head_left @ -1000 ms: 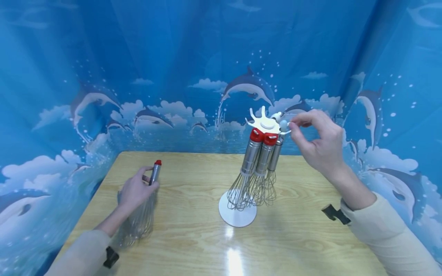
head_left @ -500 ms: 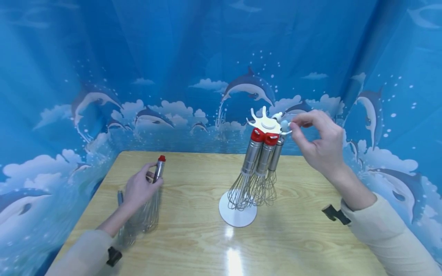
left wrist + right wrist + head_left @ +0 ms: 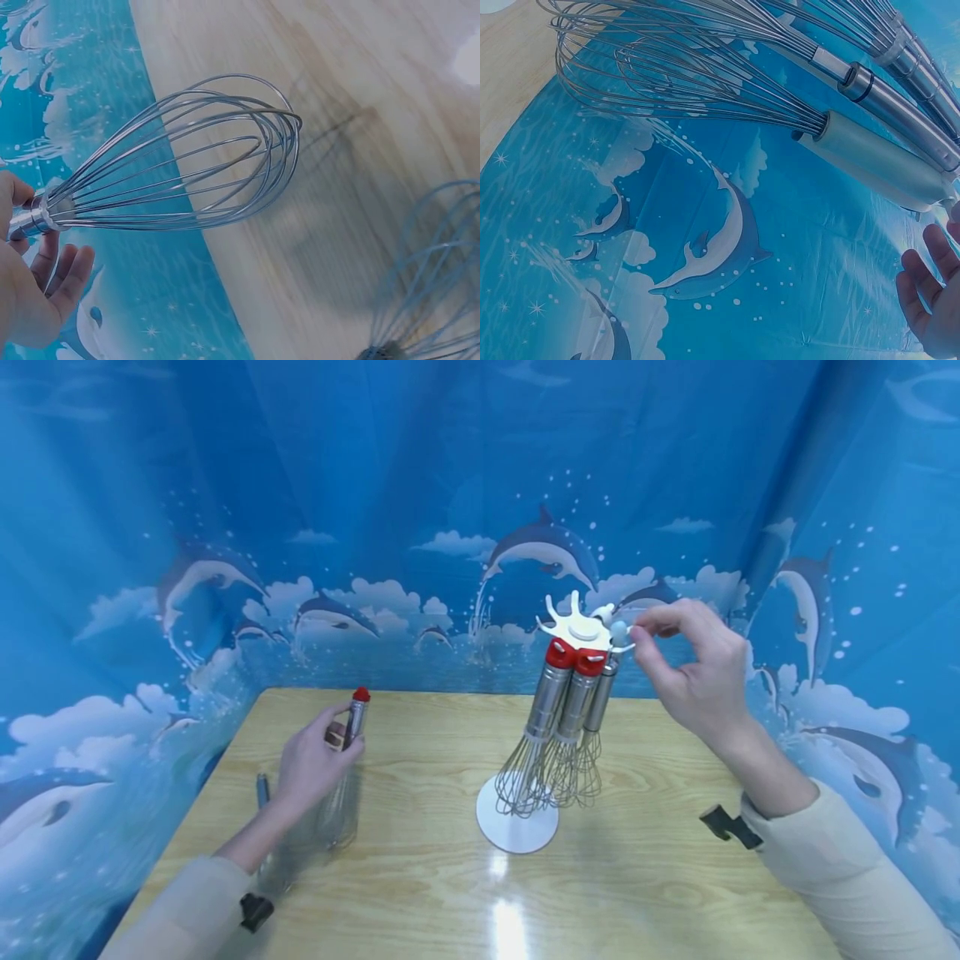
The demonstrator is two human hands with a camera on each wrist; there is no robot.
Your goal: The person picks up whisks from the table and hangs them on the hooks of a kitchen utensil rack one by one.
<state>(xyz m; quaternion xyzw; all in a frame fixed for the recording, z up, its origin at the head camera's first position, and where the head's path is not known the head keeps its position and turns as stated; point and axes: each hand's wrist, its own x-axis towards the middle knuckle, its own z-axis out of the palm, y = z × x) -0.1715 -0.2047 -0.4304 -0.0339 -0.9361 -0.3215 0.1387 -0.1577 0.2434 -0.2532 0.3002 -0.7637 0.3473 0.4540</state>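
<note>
My left hand [image 3: 315,766] grips the steel handle of a red-capped whisk [image 3: 358,714]. In the left wrist view, that whisk's wire loops [image 3: 195,150] hang above the wooden table. The thumb and forefinger of my right hand [image 3: 693,668] pinch the tip of a hook on a white hanging rack [image 3: 573,627]. Several whisks [image 3: 550,693] hang from the rack, two with red ends. A whisk with a pale blue-green handle [image 3: 885,161] hangs nearest my right fingers. Its hook end is partly hidden in the right wrist view.
A round white base [image 3: 517,835] stands on the wooden table [image 3: 420,893] under the hanging whisks. Another whisk [image 3: 262,789] lies at the table's left, partly behind my left forearm. A blue dolphin-print curtain [image 3: 420,485] surrounds the table.
My left hand has moved right and away from me with the red-capped whisk, uncovering the handle of the whisk lying at the left. The right hand stays at the rack's hook.
</note>
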